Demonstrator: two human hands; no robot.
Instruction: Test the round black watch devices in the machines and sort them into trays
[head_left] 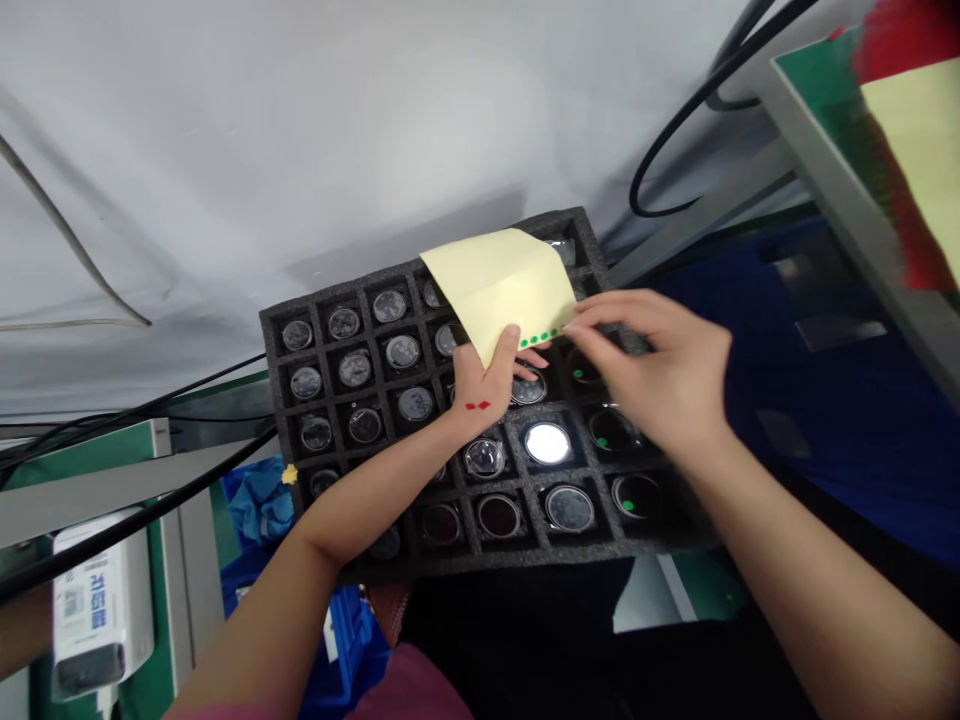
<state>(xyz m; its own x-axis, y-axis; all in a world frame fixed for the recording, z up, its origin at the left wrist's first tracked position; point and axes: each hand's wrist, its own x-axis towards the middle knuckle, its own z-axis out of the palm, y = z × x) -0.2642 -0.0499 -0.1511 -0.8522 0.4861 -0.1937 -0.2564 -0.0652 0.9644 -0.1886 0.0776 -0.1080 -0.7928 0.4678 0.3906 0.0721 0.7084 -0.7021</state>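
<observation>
My left hand (487, 375) grips a pale yellow sticker sheet (502, 280) by its lower edge, thumb on top. A row of small green dot stickers runs along that edge. At the sheet's right corner my right hand (652, 360) pinches thumb and forefinger together; whether a dot is between the fingertips is too small to tell. Beneath both hands lies a black foam tray (465, 550) divided into square cells. Round, glass-like discs (568, 508) sit in the cells, one reflecting bright white (547, 443). Several cells on the right show a green dot (628, 506).
A pale wall (375, 120) stands behind the tray. Black cables (720, 80) loop at upper right and cross at left. A white box-shaped device (101, 600) is at lower left, near blue bins (349, 640). Another yellow sheet (919, 150) hangs at upper right beside red material.
</observation>
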